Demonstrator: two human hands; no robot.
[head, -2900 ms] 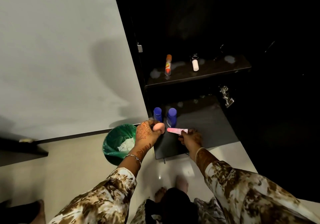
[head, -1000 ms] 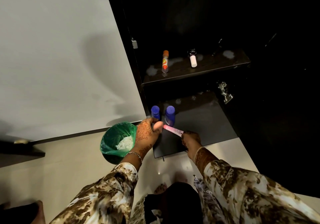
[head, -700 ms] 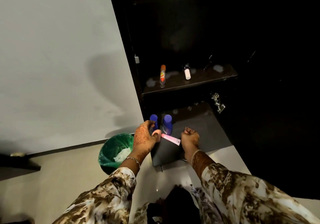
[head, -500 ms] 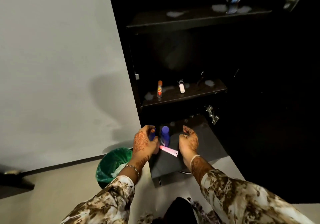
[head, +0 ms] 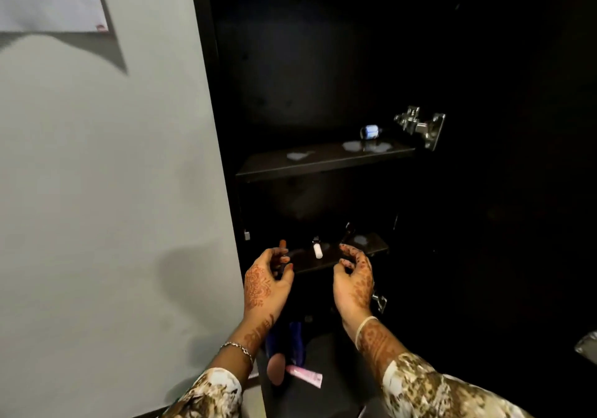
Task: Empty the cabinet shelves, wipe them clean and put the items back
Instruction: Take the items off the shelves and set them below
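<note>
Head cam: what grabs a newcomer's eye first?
The person's henna-patterned left grip and right grip hover before the middle shelf of the black cabinet. Next comes the shiny hinge at upper right, beside the upper shelf with its pale smudges. A pink tube lies low, between the forearms.

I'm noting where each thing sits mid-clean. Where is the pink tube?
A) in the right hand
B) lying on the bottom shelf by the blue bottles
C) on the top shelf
B: the pink tube lies flat on the bottom shelf, just in front of the blue bottles.
</note>
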